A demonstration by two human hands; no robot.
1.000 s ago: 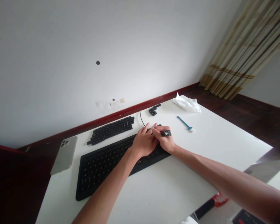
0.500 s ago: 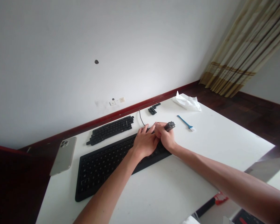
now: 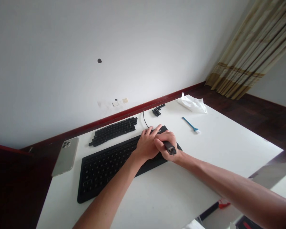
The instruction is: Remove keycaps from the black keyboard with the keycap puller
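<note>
The grip of the right hand [image 3: 167, 138] is closed around a dark tool [image 3: 171, 149], its butt end toward the camera and its working end hidden under the fingers. The left hand [image 3: 146, 145] lies open just left of the grip, fingers spread over the keyboard [image 3: 97, 173]. The keyboard is on the desk [image 3: 212, 136], beneath both hands and reaching out to the left of the grip.

The long stretch left of the grip looks stripped: small pale marks show in the key places where caps would sit, and a large block of caps [image 3: 114, 129] lies in rows beyond it, also left of the grip. That part seems done. A much smaller group of caps [image 3: 156, 112] lies beyond the grip, past the cable [image 3: 145, 120]; its size suggests the end under the hands is only partly stripped. How many caps are left there cannot be told, as the hands cover most of it, nor whether the tool is touching one.

The brush [image 3: 191, 126] lies to the right of the grip, apart from the keyboard, with the white bag [image 3: 193, 105] beyond it. The phone [image 3: 66, 156] is far to the left.
</note>
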